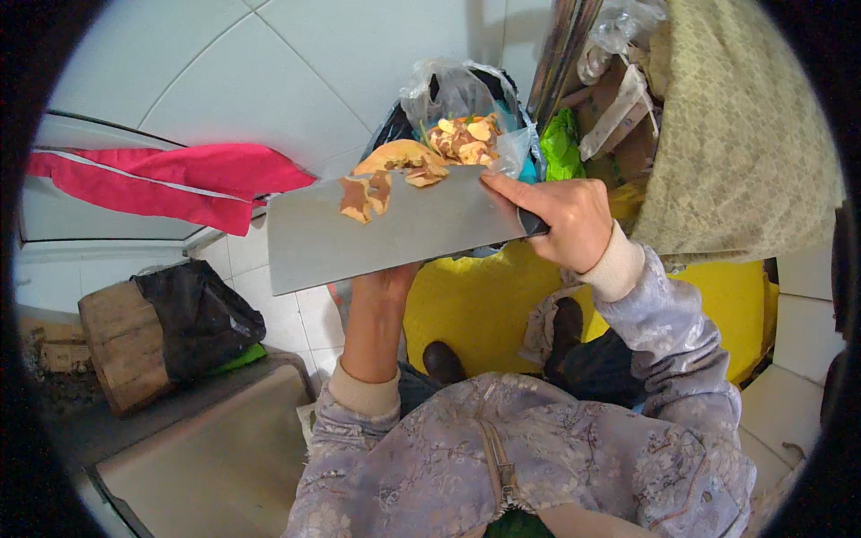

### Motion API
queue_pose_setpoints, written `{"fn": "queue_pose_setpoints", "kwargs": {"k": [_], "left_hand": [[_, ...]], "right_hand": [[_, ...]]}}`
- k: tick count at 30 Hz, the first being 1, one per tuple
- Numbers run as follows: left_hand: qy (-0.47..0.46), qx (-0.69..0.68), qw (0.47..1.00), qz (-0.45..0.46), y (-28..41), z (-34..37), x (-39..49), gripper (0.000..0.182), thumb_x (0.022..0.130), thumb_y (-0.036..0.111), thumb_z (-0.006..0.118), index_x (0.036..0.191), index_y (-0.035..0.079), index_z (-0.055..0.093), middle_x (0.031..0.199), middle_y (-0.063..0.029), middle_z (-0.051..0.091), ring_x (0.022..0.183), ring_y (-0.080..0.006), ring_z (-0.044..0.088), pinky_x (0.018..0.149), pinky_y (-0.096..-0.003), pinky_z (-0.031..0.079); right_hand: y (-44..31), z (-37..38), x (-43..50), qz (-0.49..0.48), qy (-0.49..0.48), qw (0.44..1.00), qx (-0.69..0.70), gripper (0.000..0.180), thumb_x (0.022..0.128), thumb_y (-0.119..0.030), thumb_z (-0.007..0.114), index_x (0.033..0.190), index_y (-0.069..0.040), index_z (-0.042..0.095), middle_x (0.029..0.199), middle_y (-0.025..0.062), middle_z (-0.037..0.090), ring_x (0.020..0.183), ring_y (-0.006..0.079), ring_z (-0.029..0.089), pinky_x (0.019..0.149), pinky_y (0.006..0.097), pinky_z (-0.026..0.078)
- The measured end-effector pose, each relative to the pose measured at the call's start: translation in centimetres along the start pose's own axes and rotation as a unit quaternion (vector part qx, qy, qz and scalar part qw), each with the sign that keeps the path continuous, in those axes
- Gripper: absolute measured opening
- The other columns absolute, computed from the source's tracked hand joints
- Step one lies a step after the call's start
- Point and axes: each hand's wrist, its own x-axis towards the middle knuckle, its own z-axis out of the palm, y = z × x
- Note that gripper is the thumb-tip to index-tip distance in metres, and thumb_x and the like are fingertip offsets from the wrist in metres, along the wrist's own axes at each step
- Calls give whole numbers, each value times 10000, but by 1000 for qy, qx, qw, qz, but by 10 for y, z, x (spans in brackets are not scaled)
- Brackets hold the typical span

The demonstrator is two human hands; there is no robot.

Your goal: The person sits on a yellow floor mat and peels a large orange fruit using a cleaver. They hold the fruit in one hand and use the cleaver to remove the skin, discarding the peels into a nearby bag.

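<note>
My right hand (572, 215) grips the black handle (533, 222) of a wide cleaver, its index finger stretched along the steel blade (397, 225). Curved orange-brown peelings (366, 195) lie on the blade and along its far edge. Beneath the blade is my left hand (395, 277); only its wrist side shows, and the fingers are hidden. Just beyond the cleaver stands a bin lined with black and clear plastic bags (430, 87). More peelings (467, 138) and some green scraps sit inside it.
Against the white tiled wall, a pink cloth (175, 181) hangs at left. A wooden board (128, 343) partly covered by a black bag (202, 319) rests lower left. Patterned fabric (746, 134) drapes at right. Underfoot is a yellow mat (484, 296).
</note>
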Motion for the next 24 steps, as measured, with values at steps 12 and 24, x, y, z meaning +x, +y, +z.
{"fn": "queue_pose_setpoints", "kwargs": {"k": [12,24], "left_hand": [[8,-86,992,-89,0,-3,-2,678,905,582,490,1389,113,427,1334,-173,523,1140,-396,586,754,-582,578],[44,136,990,-21,0,35,-18,683,870,651,480,1357,172,460,1296,-130,555,1128,-362,585,680,-560,576]], "right_hand": [[17,4,-10,9,9,1000,-9,583,694,-100,698,1257,-234,624,749,67,690,614,264,663,517,391,503],[30,2,-18,55,8,998,-37,447,752,-63,707,1182,-185,689,751,139,687,607,283,668,530,364,511]]}}
